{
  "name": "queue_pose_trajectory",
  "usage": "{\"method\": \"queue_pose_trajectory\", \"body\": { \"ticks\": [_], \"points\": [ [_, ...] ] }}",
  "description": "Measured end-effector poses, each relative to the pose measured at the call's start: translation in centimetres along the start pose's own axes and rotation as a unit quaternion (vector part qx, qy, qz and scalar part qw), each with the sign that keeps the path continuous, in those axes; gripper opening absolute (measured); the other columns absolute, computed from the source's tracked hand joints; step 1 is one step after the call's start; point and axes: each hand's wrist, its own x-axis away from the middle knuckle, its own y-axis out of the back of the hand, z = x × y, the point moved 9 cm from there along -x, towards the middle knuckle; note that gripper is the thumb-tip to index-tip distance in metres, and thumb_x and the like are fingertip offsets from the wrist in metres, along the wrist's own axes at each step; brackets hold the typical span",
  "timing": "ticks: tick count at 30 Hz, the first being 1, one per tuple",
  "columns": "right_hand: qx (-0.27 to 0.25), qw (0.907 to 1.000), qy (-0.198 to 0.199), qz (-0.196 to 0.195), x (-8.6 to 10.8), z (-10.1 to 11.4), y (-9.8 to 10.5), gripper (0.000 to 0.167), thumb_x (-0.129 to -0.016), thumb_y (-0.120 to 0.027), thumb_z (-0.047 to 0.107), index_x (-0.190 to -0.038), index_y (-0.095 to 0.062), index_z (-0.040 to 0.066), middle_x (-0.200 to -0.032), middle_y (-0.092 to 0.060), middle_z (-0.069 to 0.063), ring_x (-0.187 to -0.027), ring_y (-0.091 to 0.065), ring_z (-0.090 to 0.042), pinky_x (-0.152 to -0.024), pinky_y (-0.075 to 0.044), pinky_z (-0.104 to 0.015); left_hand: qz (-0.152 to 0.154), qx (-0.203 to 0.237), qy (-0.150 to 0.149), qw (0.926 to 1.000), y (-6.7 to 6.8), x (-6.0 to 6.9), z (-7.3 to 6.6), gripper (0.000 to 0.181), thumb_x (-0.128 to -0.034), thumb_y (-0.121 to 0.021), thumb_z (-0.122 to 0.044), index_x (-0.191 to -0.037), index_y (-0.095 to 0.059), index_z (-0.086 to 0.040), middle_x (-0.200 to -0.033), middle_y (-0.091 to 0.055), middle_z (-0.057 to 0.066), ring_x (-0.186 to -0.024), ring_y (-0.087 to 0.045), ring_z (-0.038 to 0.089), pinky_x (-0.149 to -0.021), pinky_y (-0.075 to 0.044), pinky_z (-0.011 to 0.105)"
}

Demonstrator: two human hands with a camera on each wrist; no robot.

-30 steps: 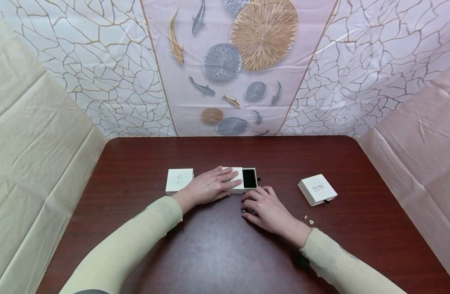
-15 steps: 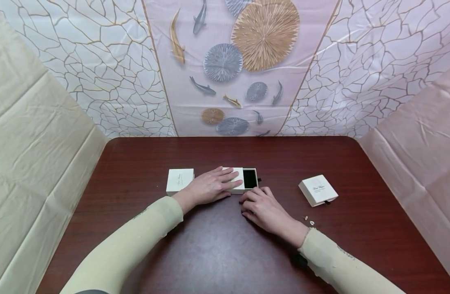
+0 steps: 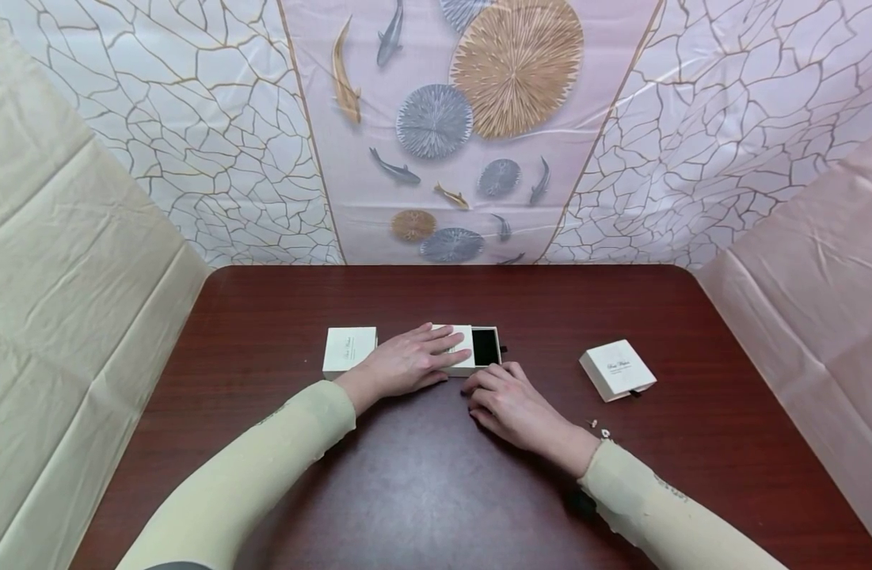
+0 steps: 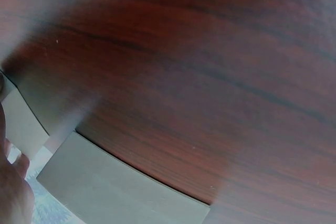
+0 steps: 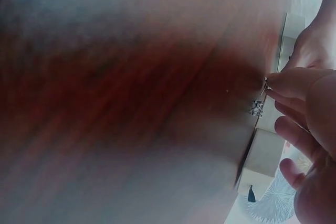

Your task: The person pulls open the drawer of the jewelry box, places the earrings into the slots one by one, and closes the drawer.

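My left hand (image 3: pixel 407 360) rests with extended fingers on the sleeve of a small white drawer box (image 3: pixel 462 336). Its drawer is pulled partly out to the right, showing a black lining (image 3: pixel 485 347). Just in front of the drawer, my right hand (image 3: pixel 507 404) is low over the table with bent fingers. The right wrist view shows thumb and finger pinching a tiny silver earring (image 5: pixel 266 83). Another small silver piece (image 5: pixel 256 108) lies on the table close by. In the left wrist view, part of my left hand (image 4: pixel 13 192) shows at the lower left edge.
A closed white box (image 3: pixel 348 350) stands to the left, partly behind my left wrist. Another white box (image 3: pixel 617 370) with a black tab sits at the right. Tiny pieces (image 3: pixel 604 434) lie on the table (image 3: pixel 421 491) by my right cuff. A patterned cloth backs the table.
The right fingers have drawn closer together and shifted slightly left; the small shiny piece seen at them earlier is now hidden in the head view. The left hand stays on the box.
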Motion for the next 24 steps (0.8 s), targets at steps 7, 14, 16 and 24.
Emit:
{"method": "queue_pose_trajectory", "body": {
  "ticks": [7,14,16,24],
  "points": [
    [-0.050,0.9984,-0.027,0.007,-0.3,-0.4,1.1,0.009,-0.089,-0.083,0.012,-0.091,-0.075,0.015,-0.121,-0.072,-0.001,-0.114,-0.063,-0.023,-0.091,-0.043,-0.046,0.007,0.009,0.004,0.9999,0.0,0.0,0.1,0.053,-0.1053,-0.070,-0.030,-0.155,-0.059,-0.017,-0.160,-0.054,0.014,-0.151,-0.047,0.032,-0.122,-0.041,0.052],
    [-0.073,0.9952,-0.060,-0.024,-0.4,-2.2,3.3,0.009,-0.092,-0.083,0.013,-0.090,-0.074,0.015,-0.122,-0.072,-0.004,-0.110,-0.064,-0.024,-0.092,-0.044,-0.049,0.008,0.005,0.006,0.9999,0.0,0.0,0.2,0.052,-0.1058,-0.070,-0.031,-0.155,-0.059,-0.018,-0.160,-0.054,0.013,-0.151,-0.048,0.032,-0.122,-0.041,0.052],
    [-0.076,0.9944,-0.064,-0.034,-0.5,-2.9,3.8,0.010,-0.092,-0.083,0.011,-0.090,-0.074,0.015,-0.123,-0.072,-0.006,-0.109,-0.064,-0.025,-0.092,-0.044,-0.050,0.006,-0.001,0.003,1.0000,0.0,-0.1,0.1,0.052,-0.1058,-0.070,-0.031,-0.155,-0.059,-0.017,-0.160,-0.054,0.013,-0.151,-0.048,0.032,-0.121,-0.042,0.052],
    [-0.066,0.9939,-0.076,-0.045,-1.5,-5.2,4.9,0.009,-0.094,-0.081,0.010,-0.090,-0.073,0.014,-0.127,-0.071,-0.009,-0.116,-0.064,-0.032,-0.105,-0.040,-0.061,-0.002,-0.005,0.000,1.0000,0.0,-0.1,0.0,0.052,-0.1050,-0.071,-0.031,-0.154,-0.060,-0.018,-0.159,-0.055,0.013,-0.150,-0.050,0.032,-0.120,-0.043,0.052]
  ]
}}
